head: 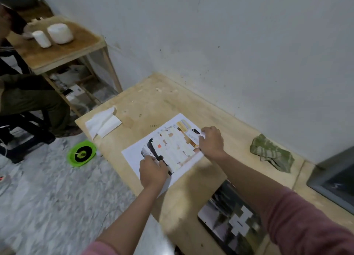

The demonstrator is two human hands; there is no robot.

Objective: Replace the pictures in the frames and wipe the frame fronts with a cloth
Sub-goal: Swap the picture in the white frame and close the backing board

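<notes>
Table edges: my wooden table runs back to the wall on its far side; its left edge drops to the marble floor, and the near-left corner sits by the folded white paper.
Room to move: bare wood lies beyond the picture sheet toward the wall, and more between the sheet and the green cloth. To the near right the space is tighter, with a dark framed picture lying flat close under my right forearm and a grey frame at the far right edge.
Picture sheet: a printed picture sheet lies flat and slantwise mid-table, its near corner reaching toward the table's left edge.
Left hand: my left hand is on the sheet's near-left end, fingers curled down onto the paper; I cannot tell whether they pinch it or only press.
Right hand: my right hand is at the far-right end, fingers curled, thumb and fingertips pinching the sheet's edge.
Cloth: crumpled, on the table near the wall, well apart from both hands.
Off the table: a green round dish sits on the floor just left of the table; another person sits by a second wooden table holding white containers.
</notes>
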